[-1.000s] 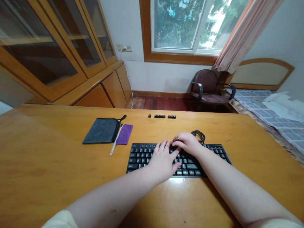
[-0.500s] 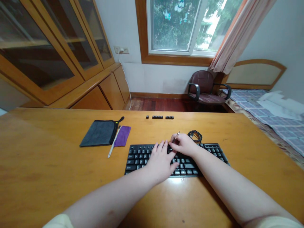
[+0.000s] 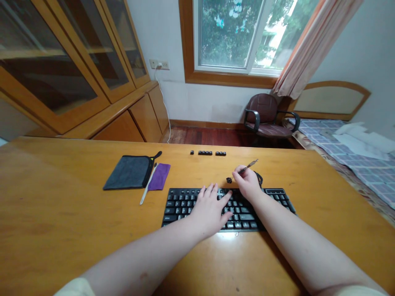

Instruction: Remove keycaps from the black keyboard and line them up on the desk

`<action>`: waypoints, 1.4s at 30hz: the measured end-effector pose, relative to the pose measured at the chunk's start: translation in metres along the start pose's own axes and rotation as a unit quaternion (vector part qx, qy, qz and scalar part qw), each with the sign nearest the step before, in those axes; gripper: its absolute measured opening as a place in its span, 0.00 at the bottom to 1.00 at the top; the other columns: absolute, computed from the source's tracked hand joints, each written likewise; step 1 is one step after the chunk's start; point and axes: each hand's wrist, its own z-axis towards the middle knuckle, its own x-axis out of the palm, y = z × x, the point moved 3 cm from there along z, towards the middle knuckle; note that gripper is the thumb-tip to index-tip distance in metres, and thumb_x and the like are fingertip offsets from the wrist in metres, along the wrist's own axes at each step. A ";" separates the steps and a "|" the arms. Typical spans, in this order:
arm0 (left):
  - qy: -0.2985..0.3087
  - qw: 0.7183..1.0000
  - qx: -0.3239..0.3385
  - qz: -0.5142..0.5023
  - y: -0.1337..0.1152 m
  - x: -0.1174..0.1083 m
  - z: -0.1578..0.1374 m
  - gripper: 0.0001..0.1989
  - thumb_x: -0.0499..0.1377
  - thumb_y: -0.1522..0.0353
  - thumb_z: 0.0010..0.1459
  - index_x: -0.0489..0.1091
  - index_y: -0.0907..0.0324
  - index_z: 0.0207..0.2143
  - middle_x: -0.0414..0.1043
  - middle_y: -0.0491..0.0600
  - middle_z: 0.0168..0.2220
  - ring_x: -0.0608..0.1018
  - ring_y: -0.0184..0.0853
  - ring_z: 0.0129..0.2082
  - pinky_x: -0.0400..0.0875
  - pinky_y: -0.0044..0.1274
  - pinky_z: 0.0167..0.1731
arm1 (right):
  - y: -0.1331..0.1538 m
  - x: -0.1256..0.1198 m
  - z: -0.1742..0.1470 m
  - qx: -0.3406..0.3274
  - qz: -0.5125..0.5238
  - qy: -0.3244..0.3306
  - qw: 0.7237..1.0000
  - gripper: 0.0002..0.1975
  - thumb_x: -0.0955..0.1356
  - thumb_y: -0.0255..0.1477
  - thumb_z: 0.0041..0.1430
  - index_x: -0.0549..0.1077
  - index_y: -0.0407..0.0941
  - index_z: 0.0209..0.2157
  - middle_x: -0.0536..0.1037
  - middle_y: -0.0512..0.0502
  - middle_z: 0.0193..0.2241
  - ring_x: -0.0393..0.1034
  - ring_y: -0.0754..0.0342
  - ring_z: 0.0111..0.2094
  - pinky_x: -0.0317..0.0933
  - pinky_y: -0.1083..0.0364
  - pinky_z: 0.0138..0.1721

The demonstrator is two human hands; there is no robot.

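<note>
A black keyboard (image 3: pixel 243 216) lies across the desk in front of me. My left hand (image 3: pixel 210 207) rests flat on its keys, fingers spread. Just behind the keyboard's back edge, my right hand (image 3: pixel 245 181) is closed around a slender keycap puller (image 3: pixel 251 163), whose upper end sticks out to the right. A loose black keycap (image 3: pixel 228 180) is at the tool's lower end, off the keyboard; whether it is gripped there is too small to tell. Further back stand several removed keycaps (image 3: pixel 205 153) in short rows, with a single keycap (image 3: pixel 191 152) to their left.
A dark grey pouch (image 3: pixel 128 172), a white-handled brush (image 3: pixel 148 185) and a purple cloth (image 3: pixel 159 176) lie left of the keyboard. The coiled cable (image 3: pixel 259 179) is partly hidden behind my right hand. Beyond the desk (image 3: pixel 77 230) stands an office chair (image 3: pixel 263 113).
My right hand has lifted off the keys and moved up and right with the tool. A keycap now shows at the tool's end, behind the keyboard. My left hand has stayed put.
</note>
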 end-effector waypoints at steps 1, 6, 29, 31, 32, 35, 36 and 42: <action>-0.014 1.000 -0.009 -0.023 0.001 -0.002 0.001 0.25 0.54 0.56 0.56 0.60 0.52 0.55 0.59 0.55 0.58 0.59 0.48 0.59 0.50 0.43 0.56 | 0.000 0.001 0.000 0.002 0.009 0.010 1.000 0.09 0.65 0.33 0.52 0.64 0.44 0.23 0.65 0.53 0.17 0.59 0.59 0.19 0.55 0.59 0.23; -0.114 0.971 -0.112 -0.177 0.017 -0.012 0.009 0.18 0.56 0.65 0.55 0.62 0.59 0.48 0.69 0.52 0.47 0.71 0.38 0.48 0.64 0.31 0.50 | 0.004 0.005 -0.002 0.012 0.064 0.075 0.995 0.11 0.67 0.35 0.51 0.65 0.43 0.23 0.65 0.53 0.17 0.59 0.59 0.19 0.54 0.59 0.22; -0.196 0.937 -0.100 -0.271 0.027 -0.017 0.011 0.09 0.54 0.70 0.57 0.69 0.57 0.41 0.72 0.48 0.41 0.73 0.34 0.43 0.68 0.28 0.45 | 0.019 0.013 -0.003 -0.099 0.084 0.200 0.971 0.10 0.67 0.35 0.56 0.77 0.44 0.30 0.79 0.44 0.32 0.73 0.53 0.35 0.66 0.51 0.42; -0.191 0.936 -0.110 -0.275 0.028 -0.017 0.011 0.09 0.54 0.70 0.57 0.69 0.57 0.41 0.73 0.48 0.40 0.74 0.34 0.42 0.69 0.28 0.45 | 0.018 0.014 -0.004 -0.091 0.057 0.222 0.969 0.11 0.67 0.36 0.56 0.76 0.44 0.29 0.79 0.45 0.30 0.73 0.53 0.33 0.66 0.52 0.40; -0.187 0.935 -0.114 -0.278 0.028 -0.016 0.011 0.09 0.54 0.69 0.57 0.69 0.57 0.41 0.73 0.48 0.40 0.74 0.34 0.42 0.69 0.28 0.45 | 0.017 0.014 -0.004 -0.087 0.044 0.232 0.968 0.12 0.66 0.37 0.56 0.76 0.44 0.28 0.78 0.46 0.28 0.73 0.54 0.31 0.66 0.53 0.38; -0.182 0.931 -0.121 -0.294 0.027 -0.016 0.011 0.10 0.54 0.69 0.57 0.69 0.57 0.42 0.74 0.48 0.40 0.74 0.35 0.41 0.69 0.29 0.45 | 0.017 0.013 -0.006 -0.094 0.038 0.244 0.964 0.14 0.65 0.39 0.57 0.77 0.44 0.31 0.76 0.47 0.24 0.71 0.55 0.27 0.66 0.55 0.33; -0.182 0.928 -0.123 -0.301 0.027 -0.016 0.011 0.10 0.54 0.68 0.57 0.69 0.57 0.42 0.74 0.48 0.39 0.75 0.34 0.41 0.69 0.28 0.44 | 0.018 0.013 -0.007 -0.101 0.051 0.247 0.962 0.15 0.64 0.40 0.58 0.77 0.44 0.33 0.76 0.47 0.25 0.70 0.56 0.26 0.66 0.56 0.32; -0.189 0.919 -0.148 -0.312 0.028 -0.016 0.012 0.11 0.56 0.66 0.56 0.69 0.58 0.42 0.74 0.48 0.37 0.76 0.35 0.38 0.71 0.28 0.42 | 0.016 0.012 -0.010 -0.109 0.095 0.231 0.962 0.22 0.58 0.42 0.62 0.75 0.44 0.41 0.75 0.44 0.30 0.68 0.57 0.26 0.65 0.55 0.30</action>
